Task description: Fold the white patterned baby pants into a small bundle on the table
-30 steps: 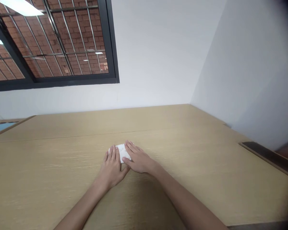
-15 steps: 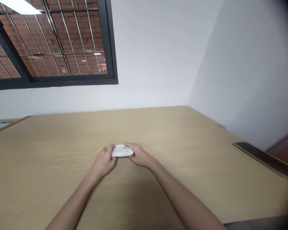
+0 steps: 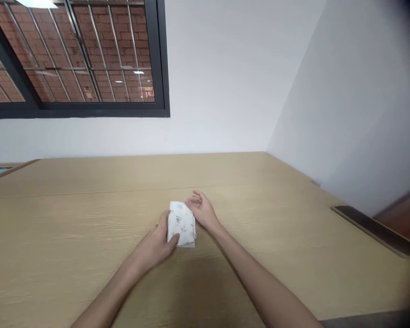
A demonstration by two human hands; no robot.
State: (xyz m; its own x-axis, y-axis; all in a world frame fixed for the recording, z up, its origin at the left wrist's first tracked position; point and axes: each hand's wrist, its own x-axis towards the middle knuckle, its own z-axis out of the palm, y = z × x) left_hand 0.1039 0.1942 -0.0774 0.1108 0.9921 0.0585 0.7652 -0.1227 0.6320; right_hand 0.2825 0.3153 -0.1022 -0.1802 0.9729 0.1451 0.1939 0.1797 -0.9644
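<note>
A folded white cloth (image 3: 181, 223) with small grey printed figures faces me above the wooden table, roughly square, its layers showing along the right and lower edges. My left hand (image 3: 160, 240) grips it from the left side, thumb across the front near the bottom and the other fingers at the left edge, partly hidden. At the cloth's upper right corner is my right hand (image 3: 202, 210), its fingers loosely bent and apart. The right thumb side lies against that corner; whether it presses the cloth is unclear.
The wide wooden tabletop (image 3: 89, 237) runs back to a white wall (image 3: 218, 91) with a barred window (image 3: 99, 59) at upper left. A dark rectangular recess (image 3: 372, 228) lies at the table's right side.
The cloth has turned from a thin strip seen edge-on to its printed square face. My left hand stays on its left side; my right hand's fingers have loosened and lifted at the upper right corner.
</note>
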